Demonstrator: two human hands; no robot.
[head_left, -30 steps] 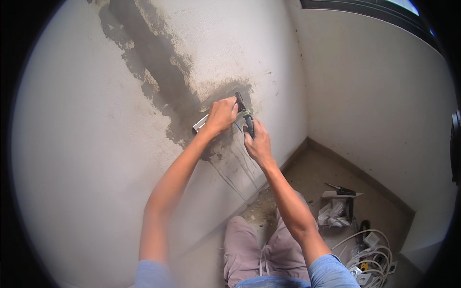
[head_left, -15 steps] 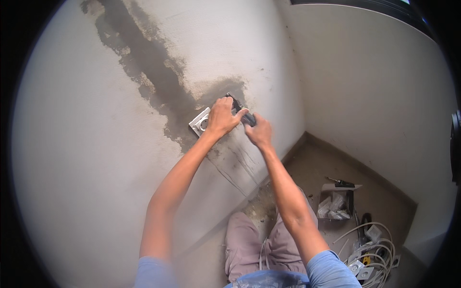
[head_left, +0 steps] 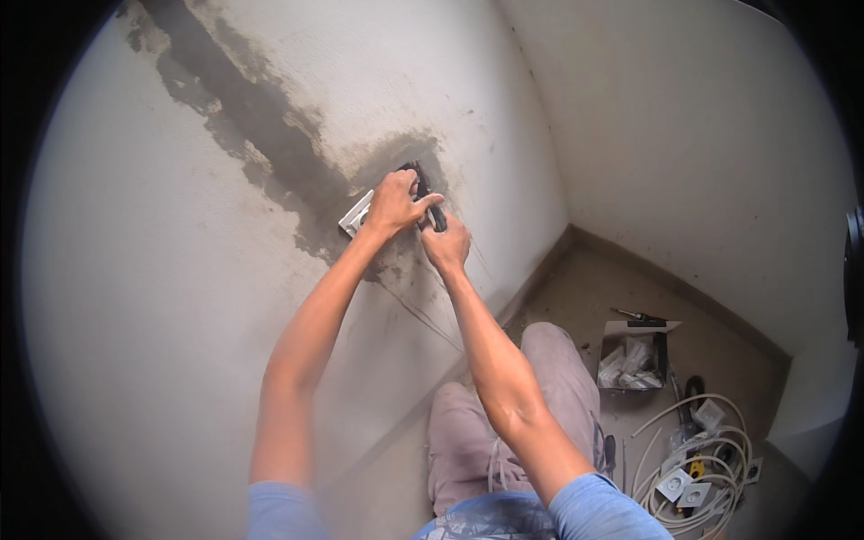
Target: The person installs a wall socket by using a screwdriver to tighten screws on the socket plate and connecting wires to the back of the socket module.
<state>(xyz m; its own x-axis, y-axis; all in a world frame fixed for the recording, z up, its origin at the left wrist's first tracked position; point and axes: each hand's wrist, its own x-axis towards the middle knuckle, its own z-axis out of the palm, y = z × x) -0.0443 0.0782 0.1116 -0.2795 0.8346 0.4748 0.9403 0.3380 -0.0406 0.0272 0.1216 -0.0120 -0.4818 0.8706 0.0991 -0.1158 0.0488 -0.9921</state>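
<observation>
My black tool is up at the wall, just to the right of a white socket. My right hand is wrapped tight around the handle, and the handle pokes out above my fist. My left hand is right beside it, between the socket and the tool. Its fingers are bent in toward the wall, and its thumb points across to the tool's handle. I can't tell if those fingers pinch something — the back of my hand hides it. The hand also covers part of the socket, which sits tilted.

All around my hands is a rough grey patch, and it runs up the white wall in a wide, slanting stripe. Some thin streaks run down the wall below my hands.

My arms reach up over my pinkish pants, and I have a blue sleeve on each arm. To the right of my knees, a box is on the brown floor, with clear bags in it. A thin black thing with a pointy end lies by the far side of the box. Nearer to me there is a messy loop of pale cable — two white square plates lie in it, next to something yellow.
</observation>
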